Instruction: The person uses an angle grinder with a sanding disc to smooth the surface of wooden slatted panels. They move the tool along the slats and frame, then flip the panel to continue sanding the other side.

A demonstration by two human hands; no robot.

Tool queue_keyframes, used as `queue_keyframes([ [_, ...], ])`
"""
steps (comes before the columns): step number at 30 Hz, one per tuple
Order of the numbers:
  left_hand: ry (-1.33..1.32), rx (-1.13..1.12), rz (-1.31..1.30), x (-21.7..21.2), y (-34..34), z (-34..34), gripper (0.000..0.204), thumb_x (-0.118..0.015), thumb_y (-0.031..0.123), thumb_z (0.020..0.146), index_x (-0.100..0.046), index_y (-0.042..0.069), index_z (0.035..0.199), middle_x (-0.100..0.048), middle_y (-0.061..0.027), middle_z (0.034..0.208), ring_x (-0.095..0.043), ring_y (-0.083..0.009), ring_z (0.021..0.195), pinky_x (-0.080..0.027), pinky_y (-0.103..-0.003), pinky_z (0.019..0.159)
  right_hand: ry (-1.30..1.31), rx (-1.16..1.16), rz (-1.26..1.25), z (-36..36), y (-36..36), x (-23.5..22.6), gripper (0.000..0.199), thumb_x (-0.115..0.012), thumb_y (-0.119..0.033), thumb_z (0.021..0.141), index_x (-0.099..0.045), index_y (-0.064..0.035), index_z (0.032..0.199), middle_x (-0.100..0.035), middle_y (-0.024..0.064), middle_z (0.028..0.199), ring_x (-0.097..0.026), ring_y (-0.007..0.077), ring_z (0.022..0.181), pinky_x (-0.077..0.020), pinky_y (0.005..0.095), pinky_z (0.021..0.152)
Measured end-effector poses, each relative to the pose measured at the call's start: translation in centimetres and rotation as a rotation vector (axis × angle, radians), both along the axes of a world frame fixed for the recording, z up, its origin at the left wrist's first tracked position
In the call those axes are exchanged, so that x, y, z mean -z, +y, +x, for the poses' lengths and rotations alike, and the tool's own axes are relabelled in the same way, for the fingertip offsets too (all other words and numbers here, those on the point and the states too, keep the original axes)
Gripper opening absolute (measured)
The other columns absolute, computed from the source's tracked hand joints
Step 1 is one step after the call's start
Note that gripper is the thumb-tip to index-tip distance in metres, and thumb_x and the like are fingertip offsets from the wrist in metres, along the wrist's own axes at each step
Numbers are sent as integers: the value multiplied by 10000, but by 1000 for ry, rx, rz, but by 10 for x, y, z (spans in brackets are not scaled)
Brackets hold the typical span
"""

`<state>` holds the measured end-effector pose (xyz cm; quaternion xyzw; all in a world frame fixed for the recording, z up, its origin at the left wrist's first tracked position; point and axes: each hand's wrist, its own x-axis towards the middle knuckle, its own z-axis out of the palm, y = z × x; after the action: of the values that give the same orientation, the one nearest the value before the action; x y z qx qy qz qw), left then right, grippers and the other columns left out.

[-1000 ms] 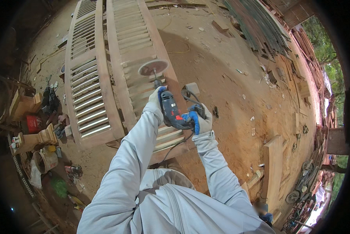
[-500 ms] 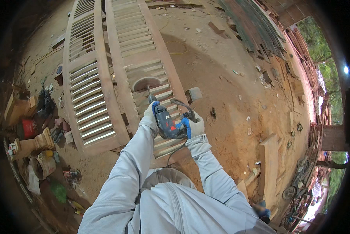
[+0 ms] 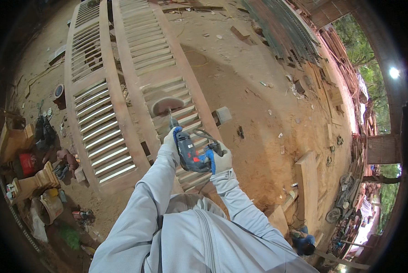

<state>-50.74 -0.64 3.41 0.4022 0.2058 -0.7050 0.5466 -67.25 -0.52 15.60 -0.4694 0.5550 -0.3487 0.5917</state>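
Both my gloved hands hold a dark blue power drill (image 3: 189, 152) with a reddish-brown round sanding disc (image 3: 160, 107) on its front. My left hand (image 3: 171, 137) wraps round the drill's front, just behind the shaft. Closed on the rear handle is my right hand (image 3: 223, 160), beside a dark cable loop. The disc lies over the slats of a wooden louvered shutter panel (image 3: 195, 86), its edge blurred. A second louvered panel (image 3: 124, 125) lies alongside on the left.
A grey block (image 3: 223, 115) sits by the right panel's edge. Carved wooden pieces (image 3: 36, 183), a red container (image 3: 27, 164) and a bucket (image 3: 52, 205) crowd the left. Boards (image 3: 306, 186) lie at right, near a motorbike (image 3: 342, 202). Another person (image 3: 303, 240) is at lower right.
The whole view has shifted, so the panels appear further left and lower. The disc stays over the same part of the slats, and both hands keep their grip on the drill.
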Motion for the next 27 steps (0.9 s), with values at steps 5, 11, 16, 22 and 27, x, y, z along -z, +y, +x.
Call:
queue_keyframes([
  [5,-23,14,12,-8,-20,-20,260,-629,380,839,-636,122,818,-627,-85,685,-589,-276,556,-526,-469,544,-71,33,29,-20,-19,-8,137,-560,28,803,-647,0,905,-637,39,728,-597,97,592,-476,242,536],
  [11,-2,27,2,-15,-32,-29,255,-600,372,866,-598,142,755,-575,-59,615,-557,-260,512,-517,-462,522,-82,45,29,-39,-27,3,128,-564,40,800,-647,-4,888,-656,48,754,-614,112,615,-498,249,571],
  [16,23,-11,-162,-14,-58,-25,207,-598,349,872,-607,165,778,-588,-37,621,-570,-220,514,-510,-421,498,-198,87,-31,-42,-25,8,119,-580,67,843,-631,10,934,-660,63,768,-630,132,653,-517,272,605],
  [22,-70,-123,-203,6,-70,-30,186,-633,302,855,-611,131,785,-617,-53,644,-597,-239,526,-519,-415,508,-297,3,-116,-41,-27,-18,111,-566,78,865,-596,31,962,-657,92,779,-632,172,664,-527,294,637],
  [27,-25,-22,-27,-4,-53,-43,250,-606,342,875,-605,133,737,-635,-72,652,-609,-252,548,-520,-399,535,-26,8,-68,-55,-24,-4,84,-583,46,822,-614,-16,869,-655,46,772,-612,108,669,-506,255,648],
])
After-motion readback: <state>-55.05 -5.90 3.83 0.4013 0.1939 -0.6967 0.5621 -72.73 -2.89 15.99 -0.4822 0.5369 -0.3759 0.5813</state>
